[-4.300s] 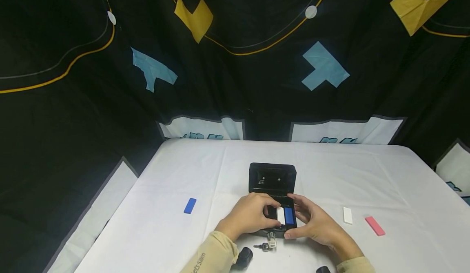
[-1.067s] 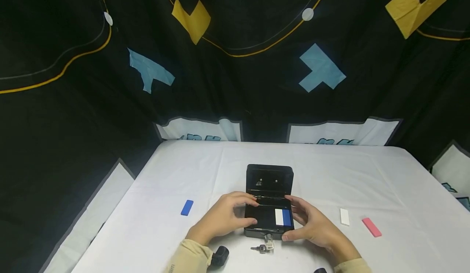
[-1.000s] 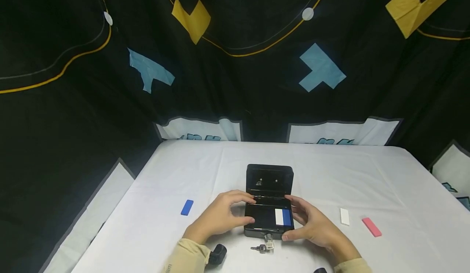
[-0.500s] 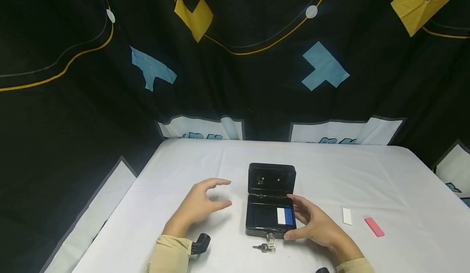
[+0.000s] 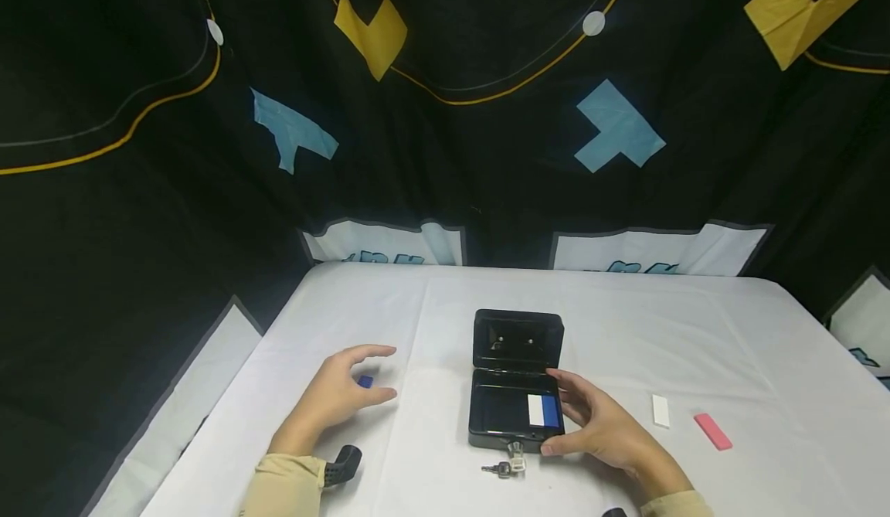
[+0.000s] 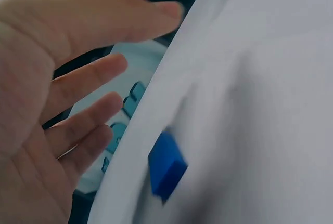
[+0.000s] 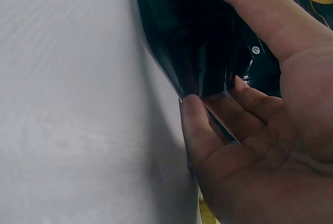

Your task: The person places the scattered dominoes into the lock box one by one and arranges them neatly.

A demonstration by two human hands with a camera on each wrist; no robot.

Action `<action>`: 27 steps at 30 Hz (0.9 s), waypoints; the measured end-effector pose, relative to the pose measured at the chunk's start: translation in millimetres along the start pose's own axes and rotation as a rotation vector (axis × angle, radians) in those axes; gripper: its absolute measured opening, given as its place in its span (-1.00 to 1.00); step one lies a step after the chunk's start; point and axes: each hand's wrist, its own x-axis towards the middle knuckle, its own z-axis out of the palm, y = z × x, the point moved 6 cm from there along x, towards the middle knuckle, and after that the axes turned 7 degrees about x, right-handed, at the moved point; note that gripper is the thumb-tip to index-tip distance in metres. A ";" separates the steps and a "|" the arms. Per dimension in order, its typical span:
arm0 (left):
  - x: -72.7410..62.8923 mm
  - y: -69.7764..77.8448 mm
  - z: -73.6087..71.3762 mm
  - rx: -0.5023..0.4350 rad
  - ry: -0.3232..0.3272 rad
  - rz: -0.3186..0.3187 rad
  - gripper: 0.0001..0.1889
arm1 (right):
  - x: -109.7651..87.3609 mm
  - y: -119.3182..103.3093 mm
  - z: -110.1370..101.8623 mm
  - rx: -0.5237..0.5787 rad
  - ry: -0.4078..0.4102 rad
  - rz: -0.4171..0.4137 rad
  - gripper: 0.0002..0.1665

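An open black cash box (image 5: 499, 413) stands on the white table with its lid (image 5: 518, 339) raised. Inside, at the right, a white block (image 5: 535, 410) and a blue block (image 5: 550, 411) lie side by side. My right hand (image 5: 601, 428) holds the box's right side, thumb at the front corner and fingers toward the back; in the right wrist view the fingertips touch the dark wall (image 7: 177, 31). Over at the left, my left hand (image 5: 327, 395) hovers with spread fingers and holds nothing. Another blue block (image 6: 166, 167) lies below it, partly hidden by the hand in the head view.
Keys (image 5: 502, 468) hang at the lock on the box's front. To the right, a white block (image 5: 660, 411) and a pink block (image 5: 712, 431) lie on the table (image 5: 612, 316). A dark curtain (image 5: 459, 169) rises behind the table's far edge.
My left hand has let go of the white block in the box, then moved left across the table to the loose blue block. My right hand has stayed on the box.
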 end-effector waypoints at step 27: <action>-14.3 -32.3 -9.3 0.070 -0.072 -0.114 -0.22 | -1.4 -0.5 0.9 0.017 -0.013 -0.010 0.35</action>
